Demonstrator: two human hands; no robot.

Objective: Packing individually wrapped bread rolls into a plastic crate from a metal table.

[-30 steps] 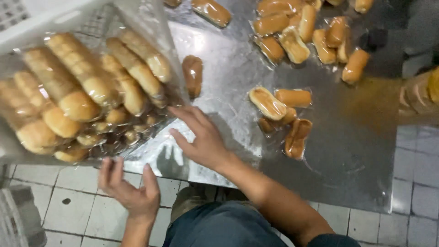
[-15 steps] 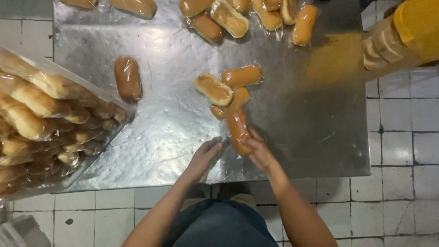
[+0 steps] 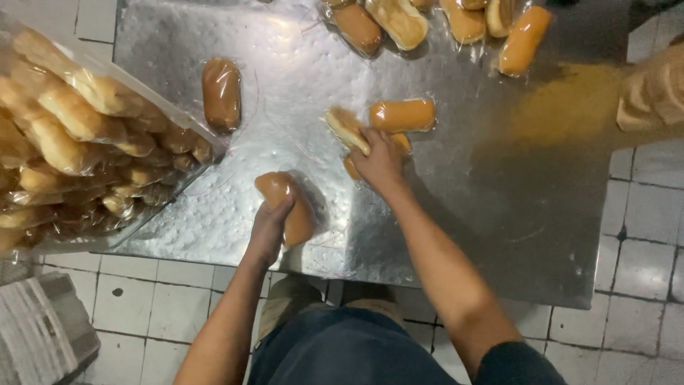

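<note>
My left hand (image 3: 269, 227) grips a wrapped brown bread roll (image 3: 292, 210) just above the near part of the steel table (image 3: 456, 214). My right hand (image 3: 379, 158) rests on a small heap of wrapped rolls (image 3: 345, 125) at the table's middle, fingers closed over one of them. Touching that heap on its far right lies another wrapped roll (image 3: 402, 114). A lone dark roll (image 3: 221, 91) lies to the left, apart from both hands.
A large clear bag full of rolls (image 3: 78, 150) fills the left edge. Several more wrapped rolls (image 3: 442, 21) lie along the table's far side. Another person's arm (image 3: 652, 93) reaches in at the right. White floor tiles surround the table; a grey crate (image 3: 39, 331) stands lower left.
My left hand has picked up a roll and carried it toward the near left. My right hand moved farther onto the middle heap of rolls. The camera shifted, bringing the bag closer.
</note>
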